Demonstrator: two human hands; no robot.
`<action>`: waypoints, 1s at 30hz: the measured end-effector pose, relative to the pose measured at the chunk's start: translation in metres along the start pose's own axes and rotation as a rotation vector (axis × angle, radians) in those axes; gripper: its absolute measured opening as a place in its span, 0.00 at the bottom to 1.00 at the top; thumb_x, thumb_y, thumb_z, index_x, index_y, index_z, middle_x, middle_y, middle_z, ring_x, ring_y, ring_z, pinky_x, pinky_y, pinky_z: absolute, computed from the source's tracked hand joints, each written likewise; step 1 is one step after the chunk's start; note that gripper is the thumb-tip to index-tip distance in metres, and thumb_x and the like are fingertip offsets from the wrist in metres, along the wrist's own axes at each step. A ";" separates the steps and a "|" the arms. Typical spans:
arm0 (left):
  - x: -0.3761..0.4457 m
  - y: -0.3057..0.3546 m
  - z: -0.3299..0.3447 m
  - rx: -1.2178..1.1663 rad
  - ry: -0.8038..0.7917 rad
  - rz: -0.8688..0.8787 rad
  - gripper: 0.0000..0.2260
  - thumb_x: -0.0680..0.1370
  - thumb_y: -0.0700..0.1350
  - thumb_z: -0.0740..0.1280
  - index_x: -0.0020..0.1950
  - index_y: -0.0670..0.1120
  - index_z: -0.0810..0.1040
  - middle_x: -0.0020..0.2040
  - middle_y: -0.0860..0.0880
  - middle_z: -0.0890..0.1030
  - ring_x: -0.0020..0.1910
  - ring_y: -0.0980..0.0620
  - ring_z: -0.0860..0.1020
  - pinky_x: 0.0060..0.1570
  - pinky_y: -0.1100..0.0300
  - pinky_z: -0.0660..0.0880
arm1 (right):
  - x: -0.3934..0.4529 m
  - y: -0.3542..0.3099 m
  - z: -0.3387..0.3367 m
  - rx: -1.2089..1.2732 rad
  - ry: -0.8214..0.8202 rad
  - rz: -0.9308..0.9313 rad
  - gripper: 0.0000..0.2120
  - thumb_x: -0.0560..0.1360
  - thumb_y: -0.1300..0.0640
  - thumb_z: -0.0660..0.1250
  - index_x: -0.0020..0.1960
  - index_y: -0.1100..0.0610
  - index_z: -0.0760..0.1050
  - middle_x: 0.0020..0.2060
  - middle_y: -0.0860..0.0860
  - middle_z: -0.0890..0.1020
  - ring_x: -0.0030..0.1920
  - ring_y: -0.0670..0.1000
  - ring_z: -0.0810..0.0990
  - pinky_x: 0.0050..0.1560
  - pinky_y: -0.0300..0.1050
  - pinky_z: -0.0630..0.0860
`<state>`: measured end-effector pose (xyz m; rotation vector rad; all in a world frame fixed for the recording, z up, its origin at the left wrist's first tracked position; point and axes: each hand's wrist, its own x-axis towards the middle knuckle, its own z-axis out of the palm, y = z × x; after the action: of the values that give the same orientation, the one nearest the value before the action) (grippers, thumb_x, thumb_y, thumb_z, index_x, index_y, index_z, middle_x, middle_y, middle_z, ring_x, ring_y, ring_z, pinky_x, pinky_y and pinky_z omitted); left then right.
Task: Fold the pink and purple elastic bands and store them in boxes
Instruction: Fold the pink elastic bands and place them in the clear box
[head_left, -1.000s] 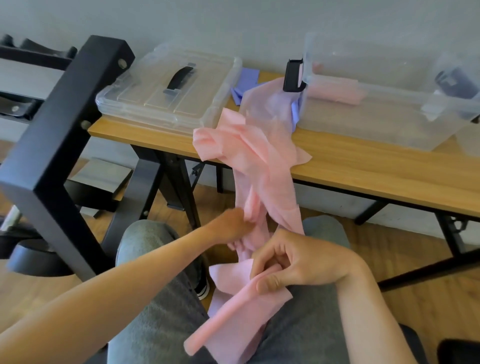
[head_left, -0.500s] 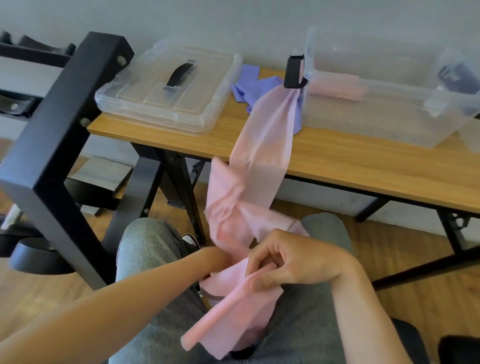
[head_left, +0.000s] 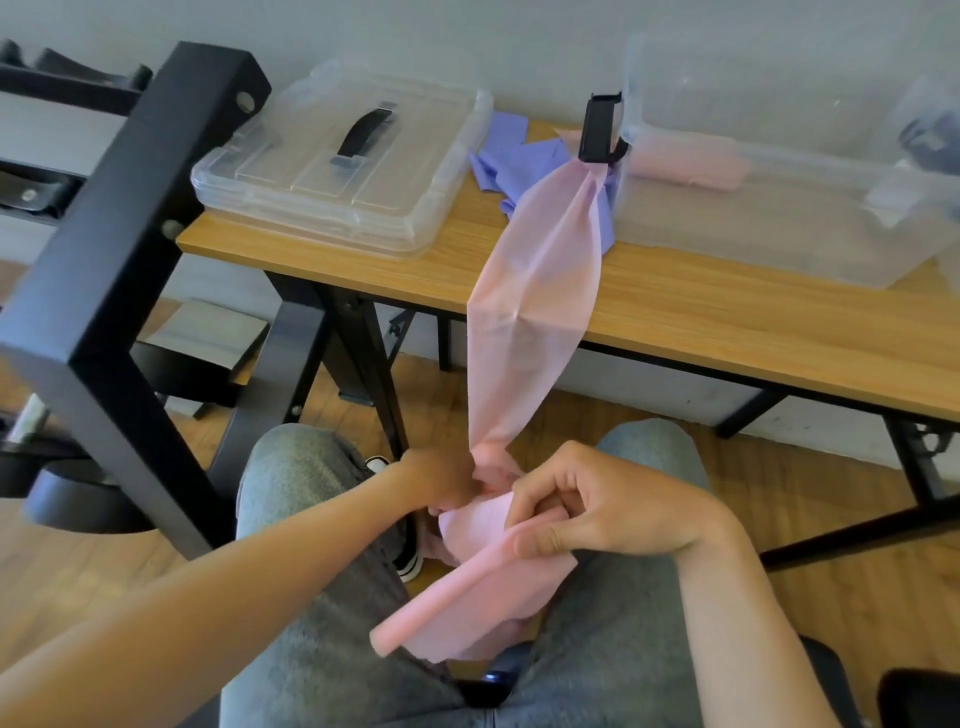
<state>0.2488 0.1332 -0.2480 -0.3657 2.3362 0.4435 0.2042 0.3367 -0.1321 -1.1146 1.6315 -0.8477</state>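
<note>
Since a second ago the pink band (head_left: 530, 312) has gone from a bunched heap hanging off the desk edge to one long stretched strip, pulled taut from the black clip (head_left: 600, 130) on the open box (head_left: 779, 218) down to my lap. Left hand (head_left: 441, 480) is curled tight around the gathered band right where the strip narrows, over my left knee. Right hand (head_left: 587, 509) sits just beside it, thumb and fingers pinching the loose pink end, which is folded over and drapes down between my knees.

Further out, the purple band (head_left: 511, 161) lies crumpled on the desk (head_left: 727, 322), partly under the pink strip, between the open box and the closed clear box (head_left: 337, 161) with the black handle on its lid. I can make out something pink already lying inside the open box, against its near wall. Off to the left a black metal frame (head_left: 119, 249) stands in front of the desk corner, on the wooden floor (head_left: 841, 597).
</note>
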 end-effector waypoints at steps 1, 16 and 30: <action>0.003 -0.003 -0.002 0.000 0.038 0.024 0.18 0.83 0.59 0.62 0.64 0.47 0.77 0.55 0.50 0.81 0.51 0.50 0.79 0.61 0.55 0.77 | 0.000 0.001 0.000 -0.001 0.007 -0.004 0.02 0.79 0.54 0.74 0.50 0.50 0.85 0.43 0.43 0.85 0.47 0.42 0.82 0.48 0.43 0.77; -0.051 -0.027 -0.070 -0.799 0.244 0.529 0.16 0.86 0.57 0.58 0.55 0.48 0.78 0.51 0.54 0.81 0.53 0.52 0.80 0.64 0.45 0.76 | 0.000 0.007 -0.022 0.021 0.408 -0.018 0.04 0.77 0.51 0.75 0.50 0.50 0.87 0.43 0.47 0.87 0.47 0.48 0.84 0.51 0.46 0.78; -0.111 -0.043 -0.061 -0.901 0.517 0.632 0.07 0.75 0.40 0.74 0.52 0.47 0.85 0.48 0.49 0.86 0.48 0.51 0.85 0.46 0.60 0.82 | 0.000 -0.004 -0.036 -0.153 0.576 0.095 0.04 0.80 0.50 0.71 0.49 0.46 0.85 0.43 0.44 0.86 0.46 0.46 0.84 0.53 0.59 0.82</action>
<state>0.3060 0.0835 -0.1379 -0.1326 2.5735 1.9193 0.1714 0.3366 -0.1177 -0.9315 2.2352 -1.0586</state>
